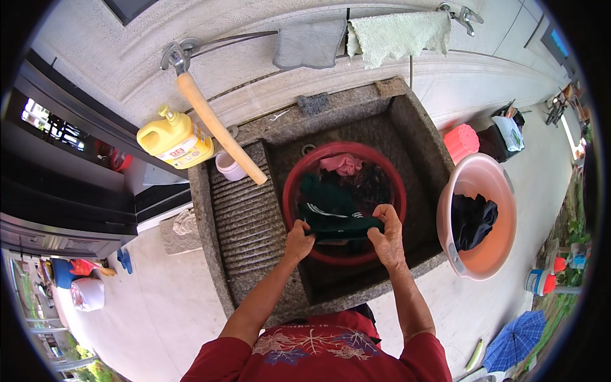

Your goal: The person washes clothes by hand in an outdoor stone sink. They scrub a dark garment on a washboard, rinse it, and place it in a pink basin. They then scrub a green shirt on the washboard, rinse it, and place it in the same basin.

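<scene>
A dark green garment (337, 223) with white stripes is stretched between my two hands over a red basin (400, 172). My left hand (298, 242) is closed on its left edge, and my right hand (387, 237) pinches its right end. Part of the cloth hangs down into the basin. In the basin's water lie a pink cloth (342, 164) and some dark fabric (375, 184). The basin stands inside a stone sink (414, 216), just right of its ribbed washboard slab (247, 216).
Right of the sink is a pale pink tub (448, 191) holding a dark garment (472, 219). At the sink's left back corner stand a yellow pump jug (175, 141) and a small pink cup (228, 165), beside a tap with a beige hose (216, 127). Two cloths (400, 35) hang behind.
</scene>
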The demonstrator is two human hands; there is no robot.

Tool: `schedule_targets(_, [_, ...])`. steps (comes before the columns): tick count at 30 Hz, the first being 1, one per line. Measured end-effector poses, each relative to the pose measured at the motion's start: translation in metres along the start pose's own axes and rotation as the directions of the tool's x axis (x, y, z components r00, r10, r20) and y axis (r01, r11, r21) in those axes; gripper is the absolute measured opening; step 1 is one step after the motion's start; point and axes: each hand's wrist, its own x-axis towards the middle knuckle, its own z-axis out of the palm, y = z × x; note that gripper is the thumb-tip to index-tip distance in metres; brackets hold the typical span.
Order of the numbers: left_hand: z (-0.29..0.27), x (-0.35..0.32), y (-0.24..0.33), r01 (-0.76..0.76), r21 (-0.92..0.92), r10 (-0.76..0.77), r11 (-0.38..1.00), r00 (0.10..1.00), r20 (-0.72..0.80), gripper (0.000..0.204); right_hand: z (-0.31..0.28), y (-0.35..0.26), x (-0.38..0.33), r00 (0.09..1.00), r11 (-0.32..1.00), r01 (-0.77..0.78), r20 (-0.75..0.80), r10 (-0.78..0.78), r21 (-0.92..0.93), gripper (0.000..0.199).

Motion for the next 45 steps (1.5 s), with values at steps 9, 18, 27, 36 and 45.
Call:
schedule_targets(9, [-0.081, -0.014, 0.131, -0.677, -0.129, 0.554, 0.725, 0.684, -0.474, 0.034, -0.034, -0.088, 0.025, 0.667, 0.804, 0.520, -0.450, -0.594, -0.290, 0.016])
schedule_targets(18, [0.017, 0.072, 0.051, -0.228, 0.184, 0.277, 0.956, 0.910, -0.308, 0.047, 0.019, 0.108, 0.120, 0.833, 0.623, 0.210, -0.197, -0.517, -0.753, 0.024])
schedule_targets(27, [0.080, 0.126, -0.027, -0.127, 0.649, -0.032, 0.750, 0.973, 0.228, 0.067, 0.063, 0.237, 0.132, 0.958, 0.144, 0.089, 0.045, -0.282, -0.986, 0.026])
schedule_targets(36, [0.061, 0.115, -0.026, -0.280, 0.668, 0.299, 0.689, 0.950, 0.091, 0.056, 0.044, 0.220, 0.154, 0.978, 0.476, 0.198, 0.204, -0.039, -0.857, 0.024])
schedule_targets(45, [-0.036, 0.033, 0.052, -0.533, 0.178, 0.534, 0.827, 0.844, 0.044, 0.047, -0.024, 0.021, 0.143, 0.996, 0.951, -0.082, 0.021, 0.092, -0.297, 0.019])
